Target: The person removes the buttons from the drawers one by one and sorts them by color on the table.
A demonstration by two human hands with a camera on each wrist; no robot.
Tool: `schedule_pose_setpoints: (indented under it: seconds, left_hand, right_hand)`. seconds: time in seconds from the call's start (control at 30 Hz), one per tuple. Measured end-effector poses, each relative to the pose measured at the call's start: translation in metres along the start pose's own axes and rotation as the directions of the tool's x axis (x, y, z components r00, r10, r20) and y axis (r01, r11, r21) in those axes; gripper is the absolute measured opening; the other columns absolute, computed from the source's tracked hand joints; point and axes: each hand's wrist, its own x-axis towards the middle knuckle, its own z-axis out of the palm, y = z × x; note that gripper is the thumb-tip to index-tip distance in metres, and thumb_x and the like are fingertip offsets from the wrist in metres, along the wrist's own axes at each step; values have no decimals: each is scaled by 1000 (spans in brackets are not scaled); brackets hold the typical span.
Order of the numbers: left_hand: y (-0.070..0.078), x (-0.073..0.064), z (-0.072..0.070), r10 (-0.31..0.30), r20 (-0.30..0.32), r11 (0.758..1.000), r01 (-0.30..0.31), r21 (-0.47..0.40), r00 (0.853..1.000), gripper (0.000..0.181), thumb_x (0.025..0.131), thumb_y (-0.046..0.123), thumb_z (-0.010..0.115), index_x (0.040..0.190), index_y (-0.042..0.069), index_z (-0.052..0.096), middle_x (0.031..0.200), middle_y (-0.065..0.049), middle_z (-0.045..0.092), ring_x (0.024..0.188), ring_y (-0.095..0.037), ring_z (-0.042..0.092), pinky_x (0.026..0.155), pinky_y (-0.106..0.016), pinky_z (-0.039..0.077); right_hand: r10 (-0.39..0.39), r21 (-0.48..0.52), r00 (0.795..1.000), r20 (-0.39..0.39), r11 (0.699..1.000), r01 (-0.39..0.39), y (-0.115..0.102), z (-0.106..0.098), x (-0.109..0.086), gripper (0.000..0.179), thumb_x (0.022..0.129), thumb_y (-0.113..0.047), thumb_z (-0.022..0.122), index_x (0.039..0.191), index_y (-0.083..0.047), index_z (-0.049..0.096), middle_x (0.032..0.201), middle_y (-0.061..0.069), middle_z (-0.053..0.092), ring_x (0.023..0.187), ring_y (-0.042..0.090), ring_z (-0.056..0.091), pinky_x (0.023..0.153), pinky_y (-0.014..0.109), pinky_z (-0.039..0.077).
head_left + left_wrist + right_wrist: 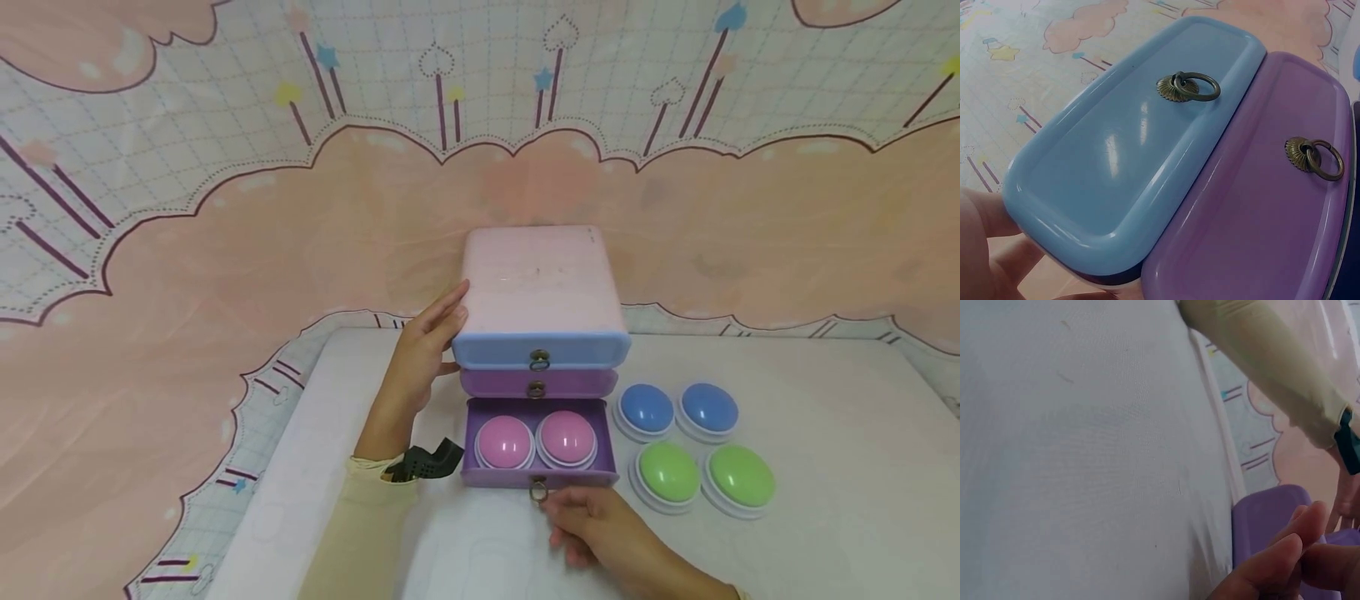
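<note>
A small chest of drawers (542,279) with a pink top stands on the table. Its blue top drawer (1116,156) and purple middle drawer (1241,206) each carry a brass ring pull. The purple bottom drawer (480,478) is pulled out, with two pink dome-shaped push lights or buttons (505,442) inside. My left hand (420,354) rests against the chest's left side, fingers fairly straight. At the bottom drawer's front, my right hand (596,521) pinches its ring pull (538,490) with thumb and fingertips; the right wrist view hides the ring behind the fingers.
Right of the chest, two blue domes (647,408) sit behind two green domes (670,472), all on white bases. A white cloth covers the table (840,433). Behind it hangs a patterned pink-and-white backdrop (375,200). A black strap (427,461) is on the left wrist.
</note>
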Motion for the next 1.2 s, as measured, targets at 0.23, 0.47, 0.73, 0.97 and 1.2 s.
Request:
schedule_pose_setpoints:
  seconds: [0.23, 0.47, 0.73, 0.97, 1.2]
  left_hand:
    - [-1, 0, 0, -3, -3, 1000, 3, -6, 1000, 47, 104, 32, 59, 150, 35, 52, 165, 12, 35, 143, -40, 45, 97, -72, 46]
    - [-1, 0, -1, -3, -7, 1000, 3, -8, 1000, 46, 104, 31, 58, 150, 35, 52, 165, 12, 34, 142, -40, 47, 97, -71, 47]
    - [0, 0, 0, 1, -4, 1000, -1, -6, 1000, 46, 105, 30, 57, 150, 33, 52, 165, 10, 35, 142, -41, 47, 97, -71, 47]
    - [0, -1, 0, 2, -4, 1000, -2, -8, 1000, 46, 105, 30, 57, 151, 33, 52, 165, 10, 34, 142, -41, 47, 97, -71, 47]
    - [-1, 0, 0, 7, 1, 1000, -7, -7, 1000, 47, 104, 30, 58, 150, 34, 52, 166, 10, 34, 143, -41, 45, 96, -72, 47]
  right_hand:
    - [2, -42, 1000, 4, 999, -2, -8, -10, -10, 36, 101, -26, 62, 121, 4, 67, 80, 3, 67, 63, 12, 57, 58, 25, 52]
    - [-68, -160, 997, -46, 985, 60, -27, -21, -17, 35, 101, -24, 63, 122, 3, 68, 82, 7, 70, 65, 14, 61, 59, 25, 54]
    - [-173, -383, 962, -212, 920, 81, -55, -30, -21, 36, 96, -39, 71, 116, -9, 73, 80, 6, 71, 66, 17, 64, 58, 26, 51]
    - [-513, -692, 826, -233, 685, 230, -63, -42, -14, 29, 91, -36, 78, 110, -15, 78, 82, -12, 74, 69, 2, 62, 60, 22, 53]
    - [-622, -859, 774, -118, 455, 235, -65, -51, 3, 43, 85, -42, 82, 118, -15, 77, 110, -2, 78, 101, 21, 72, 84, 43, 61]
